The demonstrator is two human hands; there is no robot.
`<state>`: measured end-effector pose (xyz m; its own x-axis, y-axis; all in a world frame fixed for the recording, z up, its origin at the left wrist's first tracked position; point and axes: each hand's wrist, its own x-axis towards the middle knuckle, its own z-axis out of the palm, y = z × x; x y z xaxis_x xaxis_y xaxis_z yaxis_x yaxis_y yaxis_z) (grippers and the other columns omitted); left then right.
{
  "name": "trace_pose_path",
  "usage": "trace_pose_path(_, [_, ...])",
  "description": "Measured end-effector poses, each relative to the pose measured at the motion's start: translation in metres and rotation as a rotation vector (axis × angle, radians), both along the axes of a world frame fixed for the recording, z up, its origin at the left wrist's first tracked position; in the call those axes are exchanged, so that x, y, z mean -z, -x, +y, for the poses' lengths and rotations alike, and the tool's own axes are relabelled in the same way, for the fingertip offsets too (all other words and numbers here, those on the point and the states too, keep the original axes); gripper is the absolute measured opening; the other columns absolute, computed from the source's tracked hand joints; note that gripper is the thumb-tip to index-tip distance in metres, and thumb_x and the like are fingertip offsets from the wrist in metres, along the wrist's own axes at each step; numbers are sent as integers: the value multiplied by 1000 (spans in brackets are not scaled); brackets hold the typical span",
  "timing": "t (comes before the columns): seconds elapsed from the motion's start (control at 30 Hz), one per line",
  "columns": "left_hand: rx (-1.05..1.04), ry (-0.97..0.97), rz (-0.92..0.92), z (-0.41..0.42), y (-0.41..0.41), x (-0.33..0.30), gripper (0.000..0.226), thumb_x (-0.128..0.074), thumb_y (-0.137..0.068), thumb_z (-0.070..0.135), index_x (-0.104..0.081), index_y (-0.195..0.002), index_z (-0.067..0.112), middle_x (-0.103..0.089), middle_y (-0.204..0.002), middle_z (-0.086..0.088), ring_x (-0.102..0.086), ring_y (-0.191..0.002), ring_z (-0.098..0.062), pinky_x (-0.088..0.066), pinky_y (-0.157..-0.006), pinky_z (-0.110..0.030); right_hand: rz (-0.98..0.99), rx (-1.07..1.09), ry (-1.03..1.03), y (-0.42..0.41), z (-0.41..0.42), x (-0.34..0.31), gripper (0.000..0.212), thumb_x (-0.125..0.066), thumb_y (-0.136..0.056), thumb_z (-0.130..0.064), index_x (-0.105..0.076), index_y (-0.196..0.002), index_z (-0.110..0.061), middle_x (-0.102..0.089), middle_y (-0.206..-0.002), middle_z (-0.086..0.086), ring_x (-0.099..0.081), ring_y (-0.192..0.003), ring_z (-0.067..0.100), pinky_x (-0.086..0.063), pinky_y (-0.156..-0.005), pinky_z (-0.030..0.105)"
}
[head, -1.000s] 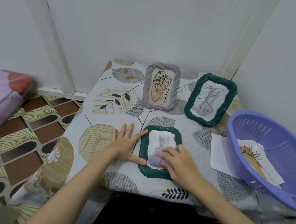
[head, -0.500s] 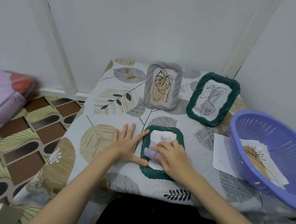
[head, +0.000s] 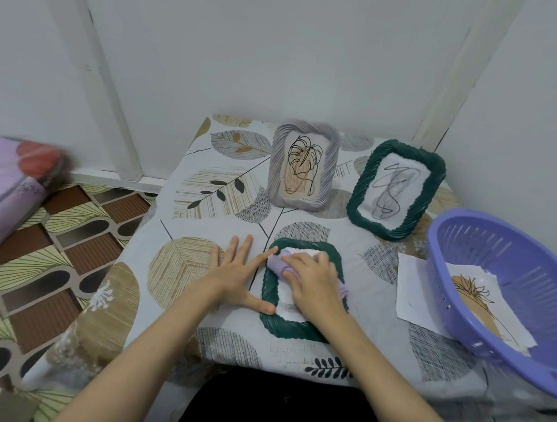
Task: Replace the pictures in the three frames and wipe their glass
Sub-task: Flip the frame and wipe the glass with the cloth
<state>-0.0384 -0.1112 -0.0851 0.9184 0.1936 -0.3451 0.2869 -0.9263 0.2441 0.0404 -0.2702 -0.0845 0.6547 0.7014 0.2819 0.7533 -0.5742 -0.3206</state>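
A: Where's the frame (head: 296, 328)?
B: Flat on the table (head: 382, 289), near edge. Right hand (head: 314, 282) grips a cloth (head: 277, 263) on its glass; left hand (head: 235, 274), fingers spread, braces it.
A: Nearby?
B: Two frames (head: 303, 165) (head: 396, 188) stand behind; basket (head: 472, 236) right.

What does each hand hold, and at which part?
The right hand holds a lilac cloth, fingers on its top. The left hand holds nothing; it lies flat beside the green frame.
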Motion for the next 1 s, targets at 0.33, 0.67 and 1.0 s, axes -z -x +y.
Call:
trace_pose_path(0.33, [13,36,36,2,0,-4,118,-65,-57,74,18,-138,52,34,-149,-6,37,-134,-30,21,-107,-56,-186,-233,53,-2,-81,0,25,-45,-81,-33,-67,-90,-28,-66,-91,-17,-36,-76,12,-39,-57,27])
trace_pose_path(0.67, [-1,40,15,2,1,-2,117,-65,-56,75,16,-137,54,32,-151,-4,36,-135,-28,20,-109,-55,-349,52,111,-40,-28,-1,29,-84,-59,-17,-71,-86,-19,-68,-73,-4,-56,-65,24,-40,-55,30])
trace_pose_path(1.0, [12,-25,-1,1,1,0,118,-63,-57,75,18,-138,51,31,-151,-6,33,-136,-29,19,-108,-56,-280,-69,-97,25,-65,22,29,-44,-82,-32,-69,-96,-28,-67,-91,-16,-35,-76,13,-22,-63,25])
